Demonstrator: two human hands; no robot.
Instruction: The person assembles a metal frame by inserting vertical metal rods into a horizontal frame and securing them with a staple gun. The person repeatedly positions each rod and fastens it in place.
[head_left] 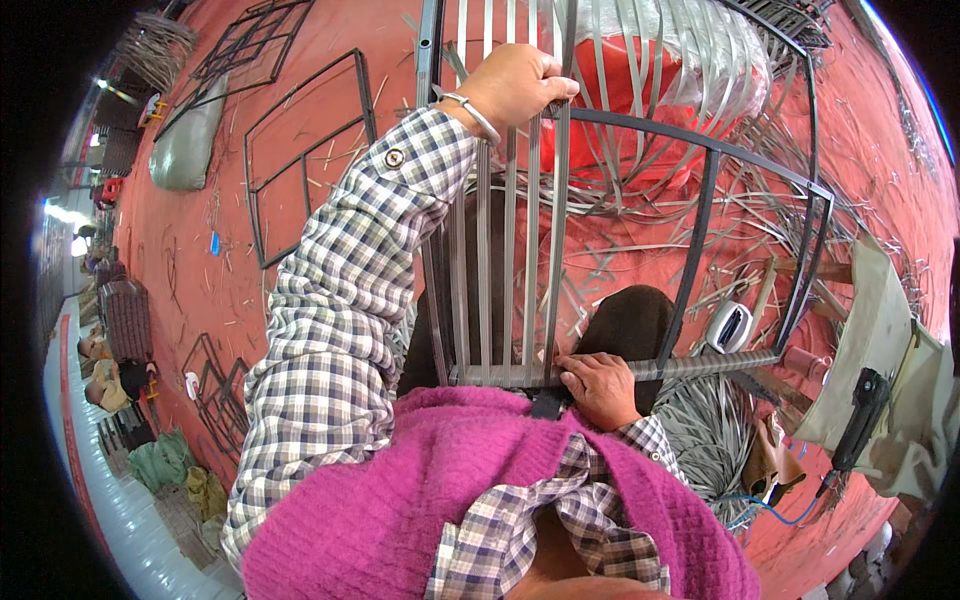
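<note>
A dark metal frame (705, 200) lies across my lap, its near bar (500, 376) wrapped in grey flat strip. Several grey strips (511, 250) run lengthwise from that bar over the left part of the frame. My left hand (515, 85), a pale bangle at its wrist, reaches far forward and is closed on the rightmost grey strip (556, 230) near the frame's crossbar. Close to my body, my right hand (600, 388) is closed at the near bar, fingertips pinching at the lower end of that strip. What lies under its fingers is partly hidden.
Long loose strips (640, 200) trail beyond the frame beside a plastic-wrapped red bundle (620, 90). Right of me are a coil of grey strip (705, 430), a white oval object (729, 327), and a black corded tool (862, 420) on cloth. Another frame (305, 160) lies left on the red floor.
</note>
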